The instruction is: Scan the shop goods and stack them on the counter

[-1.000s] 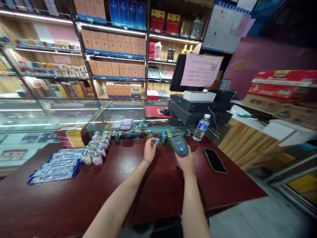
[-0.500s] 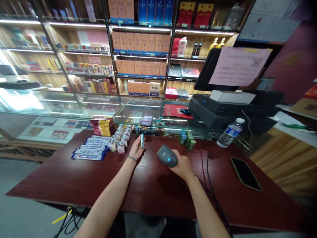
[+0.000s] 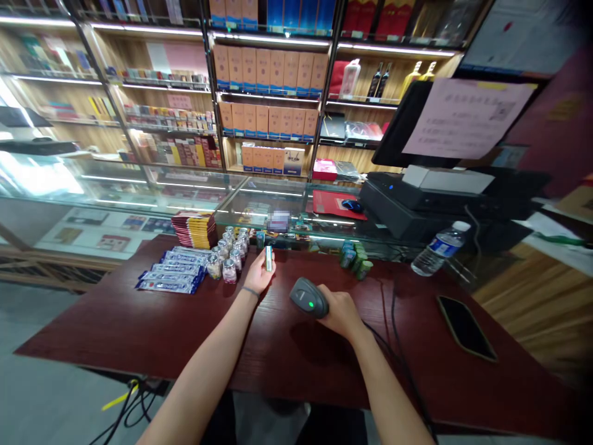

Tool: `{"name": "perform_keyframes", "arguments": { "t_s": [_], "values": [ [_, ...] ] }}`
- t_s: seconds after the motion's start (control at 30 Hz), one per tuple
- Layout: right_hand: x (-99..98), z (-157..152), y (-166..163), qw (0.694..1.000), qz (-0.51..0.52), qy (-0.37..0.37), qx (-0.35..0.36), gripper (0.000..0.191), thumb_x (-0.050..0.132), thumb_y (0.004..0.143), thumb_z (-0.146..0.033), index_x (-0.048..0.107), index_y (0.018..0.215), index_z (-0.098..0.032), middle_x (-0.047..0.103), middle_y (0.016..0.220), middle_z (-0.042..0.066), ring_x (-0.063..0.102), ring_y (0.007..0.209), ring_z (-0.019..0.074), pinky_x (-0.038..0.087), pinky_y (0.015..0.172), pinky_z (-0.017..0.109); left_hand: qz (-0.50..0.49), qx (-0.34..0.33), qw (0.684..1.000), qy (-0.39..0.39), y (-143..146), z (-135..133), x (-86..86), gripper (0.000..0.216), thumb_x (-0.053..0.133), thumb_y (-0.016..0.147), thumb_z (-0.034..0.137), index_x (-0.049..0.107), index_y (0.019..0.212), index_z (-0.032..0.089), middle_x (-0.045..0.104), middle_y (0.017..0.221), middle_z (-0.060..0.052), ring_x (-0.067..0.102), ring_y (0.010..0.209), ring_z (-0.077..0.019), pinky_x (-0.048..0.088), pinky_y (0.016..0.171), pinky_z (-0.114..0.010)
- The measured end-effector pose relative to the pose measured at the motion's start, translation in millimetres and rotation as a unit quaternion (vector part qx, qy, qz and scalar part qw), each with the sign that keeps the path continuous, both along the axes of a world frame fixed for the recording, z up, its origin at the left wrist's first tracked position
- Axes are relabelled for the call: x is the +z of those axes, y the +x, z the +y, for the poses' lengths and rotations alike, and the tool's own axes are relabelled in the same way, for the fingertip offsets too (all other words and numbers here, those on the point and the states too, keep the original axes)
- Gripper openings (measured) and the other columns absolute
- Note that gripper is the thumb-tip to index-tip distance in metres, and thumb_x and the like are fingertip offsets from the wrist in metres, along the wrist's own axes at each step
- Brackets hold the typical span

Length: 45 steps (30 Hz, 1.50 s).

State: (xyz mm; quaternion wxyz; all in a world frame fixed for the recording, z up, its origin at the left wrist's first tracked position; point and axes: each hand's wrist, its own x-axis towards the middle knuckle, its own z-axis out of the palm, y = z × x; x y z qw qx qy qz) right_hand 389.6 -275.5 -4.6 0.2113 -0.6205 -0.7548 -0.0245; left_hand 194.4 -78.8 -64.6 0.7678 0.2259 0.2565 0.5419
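Observation:
My left hand pinches a small green and white pack upright above the dark red table, just right of a cluster of small clear jars. My right hand grips a grey handheld barcode scanner whose light glows green. The scanner's head points left, toward the pack. Its cable trails off to the right across the table. A group of small green and blue packs stands farther back on the table.
Blue flat packets and a stack of red and yellow packs lie at the left. A water bottle, a black phone and a till with a monitor are at the right. A glass counter and stocked shelves stand behind.
My left hand lifted a small pack from the group at the back and carried it left. My right hand swung the scanner toward it; the scanner's light went from blue to green. My view panned left.

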Motion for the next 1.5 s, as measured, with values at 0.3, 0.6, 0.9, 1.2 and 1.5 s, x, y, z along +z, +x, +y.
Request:
{"name": "perform_keyframes", "arguments": {
  "t_s": [0.3, 0.6, 0.9, 1.2, 1.5],
  "values": [
    [-2.8, 1, 5, 0.999, 0.014, 0.048, -0.022, 0.03, 0.064, 0.071, -0.026, 0.06, 0.101, -0.022, 0.074, 0.071, 0.003, 0.072, 0.066, 0.0231, 0.04, 0.057, 0.024, 0.145, 0.109, 0.979, 0.098, -6, 3, 6.8, 0.029, 0.071, 0.084, 0.025, 0.071, 0.112, 0.017, 0.073, 0.109, -0.009, 0.068, 0.096, -0.0179, 0.055, 0.086, -0.031],
    [-5.6, 2, 9, 0.997, 0.045, 0.069, -0.009, 0.027, 0.062, 0.073, -0.025, 0.059, 0.099, -0.022, 0.073, 0.069, 0.002, 0.073, 0.064, 0.0234, 0.041, 0.056, 0.025, 0.396, 0.277, 0.843, 0.234, -12, 30, -8.4, 0.027, 0.066, 0.083, 0.023, 0.073, 0.109, 0.019, 0.071, 0.115, -0.011, 0.064, 0.111, -0.0252, 0.046, 0.105, -0.044],
    [-4.1, 1, 13, 0.996, 0.05, 0.07, -0.014, 0.03, 0.063, 0.071, -0.025, 0.059, 0.101, -0.023, 0.073, 0.07, 0.002, 0.072, 0.064, 0.0229, 0.042, 0.057, 0.024, 0.487, 0.287, 0.759, 0.322, -15, 49, -9.8, 0.029, 0.055, 0.088, 0.02, 0.068, 0.114, 0.019, 0.067, 0.113, -0.012, 0.06, 0.112, -0.0246, 0.042, 0.106, -0.043],
    [-9.2, 2, 15, 0.996, 0.018, 0.08, -0.018, 0.032, 0.064, 0.069, -0.024, 0.058, 0.1, -0.022, 0.072, 0.069, 0.002, 0.072, 0.064, 0.0239, 0.042, 0.055, 0.025, 0.514, 0.294, 0.735, 0.33, -13, 39, -8.9, 0.036, 0.044, 0.088, 0.009, 0.059, 0.119, 0.018, 0.061, 0.117, -0.013, 0.055, 0.117, -0.0253, 0.04, 0.108, -0.044],
    [-10.4, 2, 16, 0.997, 0.018, 0.064, -0.029, 0.036, 0.063, 0.069, -0.024, 0.058, 0.105, -0.022, 0.073, 0.07, 0.003, 0.072, 0.065, 0.0249, 0.043, 0.057, 0.026, 0.512, 0.277, 0.75, 0.315, -17, 31, -12.9, 0.045, 0.051, 0.086, 0.01, 0.052, 0.129, 0.018, 0.057, 0.131, -0.015, 0.052, 0.127, -0.0269, 0.035, 0.113, -0.045]
  ]
}}
